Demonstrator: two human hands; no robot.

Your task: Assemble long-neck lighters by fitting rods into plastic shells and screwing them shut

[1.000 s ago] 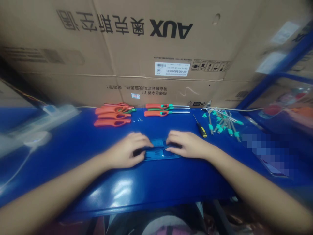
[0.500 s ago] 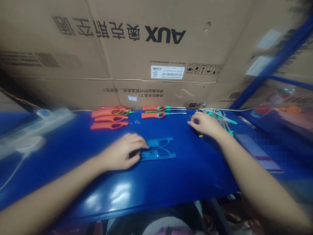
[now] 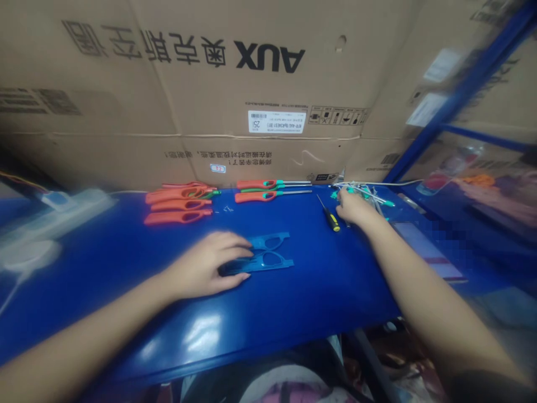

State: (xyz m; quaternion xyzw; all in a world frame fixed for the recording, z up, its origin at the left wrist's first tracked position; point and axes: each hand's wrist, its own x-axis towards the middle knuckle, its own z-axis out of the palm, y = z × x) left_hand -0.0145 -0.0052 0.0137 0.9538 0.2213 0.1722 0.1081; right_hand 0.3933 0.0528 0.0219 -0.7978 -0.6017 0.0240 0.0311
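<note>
My left hand (image 3: 212, 263) lies over the left end of two blue plastic handle shells (image 3: 268, 253) on the blue table (image 3: 268, 302), fingers curled on them. Far to the right, my right hand (image 3: 351, 206) reaches into a pile of metal rods with green ends (image 3: 369, 194); its fingertips are hidden among them. A small yellow-and-black screwdriver (image 3: 330, 217) lies just left of that hand.
Orange handle shells (image 3: 178, 204) are stacked at the back left. Two orange-and-green long lighters (image 3: 268, 190) lie behind the middle. Large cardboard boxes (image 3: 235, 89) wall off the back. A white power strip (image 3: 62, 207) sits far left, a blue rack post (image 3: 444, 106) right.
My right hand left the blue shells and moved back right, past the screwdriver, into the rod pile. My left hand stayed on the shells. The view shifted right.
</note>
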